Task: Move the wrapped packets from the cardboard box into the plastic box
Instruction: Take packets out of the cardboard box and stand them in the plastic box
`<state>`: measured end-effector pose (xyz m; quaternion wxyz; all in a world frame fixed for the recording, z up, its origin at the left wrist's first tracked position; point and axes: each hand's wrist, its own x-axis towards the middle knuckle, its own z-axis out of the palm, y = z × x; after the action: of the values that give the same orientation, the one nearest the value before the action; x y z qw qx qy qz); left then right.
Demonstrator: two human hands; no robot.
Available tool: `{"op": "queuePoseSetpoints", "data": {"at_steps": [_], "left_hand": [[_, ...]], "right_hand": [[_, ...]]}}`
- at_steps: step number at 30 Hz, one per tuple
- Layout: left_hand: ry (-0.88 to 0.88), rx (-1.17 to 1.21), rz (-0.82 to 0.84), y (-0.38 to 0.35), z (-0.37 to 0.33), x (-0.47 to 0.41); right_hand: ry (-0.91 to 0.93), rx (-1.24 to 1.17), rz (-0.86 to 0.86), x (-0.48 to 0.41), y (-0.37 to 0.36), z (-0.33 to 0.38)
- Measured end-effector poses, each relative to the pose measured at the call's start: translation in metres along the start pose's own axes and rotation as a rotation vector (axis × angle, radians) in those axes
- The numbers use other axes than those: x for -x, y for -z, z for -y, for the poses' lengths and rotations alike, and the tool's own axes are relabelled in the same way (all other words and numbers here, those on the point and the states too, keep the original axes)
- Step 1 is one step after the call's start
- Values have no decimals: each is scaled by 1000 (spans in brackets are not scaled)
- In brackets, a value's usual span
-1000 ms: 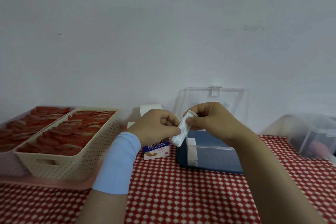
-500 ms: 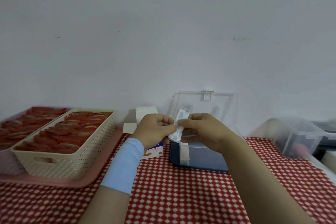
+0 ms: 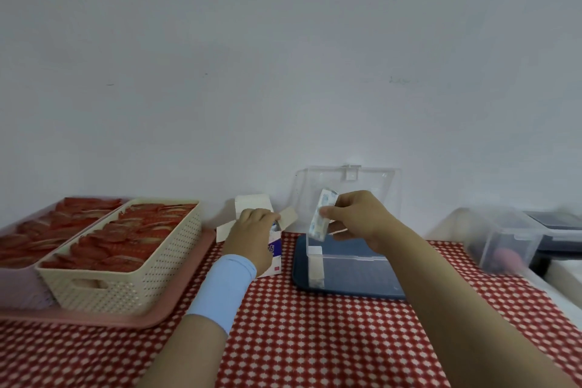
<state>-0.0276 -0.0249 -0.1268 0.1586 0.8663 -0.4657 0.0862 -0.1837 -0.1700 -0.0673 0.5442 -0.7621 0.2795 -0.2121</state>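
Right hand [image 3: 356,217] pinches one wrapped packet [image 3: 322,214]: white, pale-blue print too blurred to read, near upright, just above the 9 o'clock end of the clear plastic box [image 3: 352,271]. Left hand [image 3: 252,230], at 9 o'clock from the right, curls over the open cardboard box [image 3: 274,249]. Its fingertips are hidden, so its grasp cannot be told. Both boxes stand on the bench [image 3: 315,340].

A single wide-angle view, worn on the person's head, looks forward and only slightly down from behind and above the right hand [image 3: 356,220] pinching the packet [image 3: 322,214]. The grip lies close, just below mid-frame and right of centre. The wall [image 3: 283,57] beyond it fills the upper half, and the table [image 3: 315,340] spreads beneath it and to both sides.
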Motion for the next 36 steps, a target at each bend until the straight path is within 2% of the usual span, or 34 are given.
{"op": "queuePoseSetpoints", "data": {"at_steps": [4,8,12,14,15,17,18,20,22,24,26,29,36], "left_hand": [[38,-125,-77,-5,-6,-3],[98,-175,-57,-4,-14,-6],[53,-183,-23,-2,-6,-2],[17,-99,-62,3,-2,0],[-20,-13,-144,5,-4,1],[-76,217,-309,8,-14,5],[-50,337,-302,11,-22,7],[93,442,-86,14,-36,8],[166,349,150,11,-46,4],[258,414,267,3,-51,-2],[349,639,303,-8,-53,-7],[426,817,337,-16,-54,-12],[443,889,376,-19,-51,-18]], "right_hand": [[1,81,-1,-1,-1,-1],[13,174,-55,-5,1,-6],[-17,280,-48,-10,9,-12],[-55,348,-31,-15,11,-15],[-79,391,-18,-17,11,-18],[-133,478,21,-22,10,-24],[-161,524,40,-24,9,-26],[-214,619,74,-28,6,-30],[-277,690,118,-32,3,-32],[-364,724,162,-35,-1,-32],[-459,733,212,-38,-5,-32],[-525,802,269,-45,-9,-35],[-560,818,295,-52,-8,-36]]}}
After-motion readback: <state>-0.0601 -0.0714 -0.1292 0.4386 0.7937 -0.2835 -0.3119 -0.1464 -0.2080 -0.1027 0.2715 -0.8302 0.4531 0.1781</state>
